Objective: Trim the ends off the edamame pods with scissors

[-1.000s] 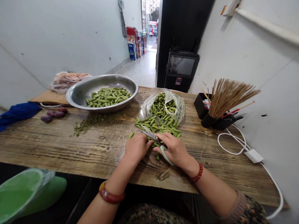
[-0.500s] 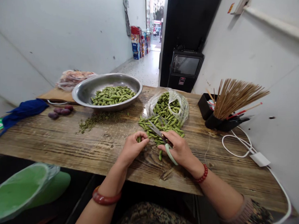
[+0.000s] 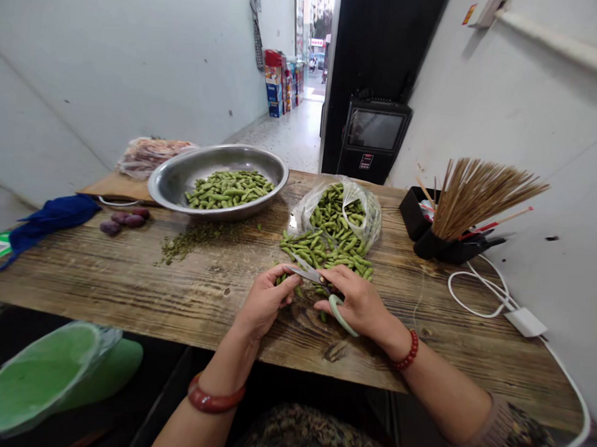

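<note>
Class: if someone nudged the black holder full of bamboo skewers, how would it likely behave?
The black holder looks top-heavy: the bamboo skewers fan out and lean right, so it might tip that way. Loose sticks would probably shift or spill. It seems light and would likely slide on the wooden table.

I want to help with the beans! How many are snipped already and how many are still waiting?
Done: a pile of pods lies in the metal bowl, with trimmed bits scattered on the table. In hand: the left hand holds one pod at the scissors gripped by the right hand. Left: a heap of pods spilling from a plastic bag, roughly as many as in the bowl.
</note>
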Motion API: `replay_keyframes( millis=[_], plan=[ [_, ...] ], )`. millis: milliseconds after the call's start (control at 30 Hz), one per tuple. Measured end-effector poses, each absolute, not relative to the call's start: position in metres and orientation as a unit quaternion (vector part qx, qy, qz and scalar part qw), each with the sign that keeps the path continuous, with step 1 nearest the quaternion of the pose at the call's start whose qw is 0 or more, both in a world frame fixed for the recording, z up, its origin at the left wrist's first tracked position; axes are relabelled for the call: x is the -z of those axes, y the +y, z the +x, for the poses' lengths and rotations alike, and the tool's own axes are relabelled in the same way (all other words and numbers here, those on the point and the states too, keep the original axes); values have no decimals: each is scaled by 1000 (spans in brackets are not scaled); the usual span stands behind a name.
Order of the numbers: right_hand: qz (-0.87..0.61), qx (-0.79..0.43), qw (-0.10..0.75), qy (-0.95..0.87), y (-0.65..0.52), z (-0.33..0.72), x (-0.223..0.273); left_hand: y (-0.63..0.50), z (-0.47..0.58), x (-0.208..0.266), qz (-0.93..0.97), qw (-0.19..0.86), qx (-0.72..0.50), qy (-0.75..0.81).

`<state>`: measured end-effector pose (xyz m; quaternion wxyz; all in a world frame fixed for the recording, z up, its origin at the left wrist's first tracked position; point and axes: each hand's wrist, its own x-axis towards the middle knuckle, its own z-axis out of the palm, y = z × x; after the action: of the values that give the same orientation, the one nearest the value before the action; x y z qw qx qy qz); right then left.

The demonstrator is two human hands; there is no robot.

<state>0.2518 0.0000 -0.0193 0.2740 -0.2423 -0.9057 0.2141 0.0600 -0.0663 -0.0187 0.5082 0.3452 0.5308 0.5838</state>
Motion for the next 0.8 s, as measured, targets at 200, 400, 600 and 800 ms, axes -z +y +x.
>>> replay_keyframes(
  millis=[200, 400, 600, 800],
  plan=[
    [-229, -219, 271, -909, -3, 251, 16, -66, 63, 18, 344, 510, -586, 527],
    [-224, -234, 268, -907, -4, 252, 17, -67, 64, 21, 347, 519, -586, 516],
    [-220, -246, 269, -905, -4, 253, 16, -68, 64, 23, 348, 531, -584, 505],
    [-199, -243, 284, -906, -2, 253, 19, -69, 64, 23, 361, 530, -579, 504]
  ],
)
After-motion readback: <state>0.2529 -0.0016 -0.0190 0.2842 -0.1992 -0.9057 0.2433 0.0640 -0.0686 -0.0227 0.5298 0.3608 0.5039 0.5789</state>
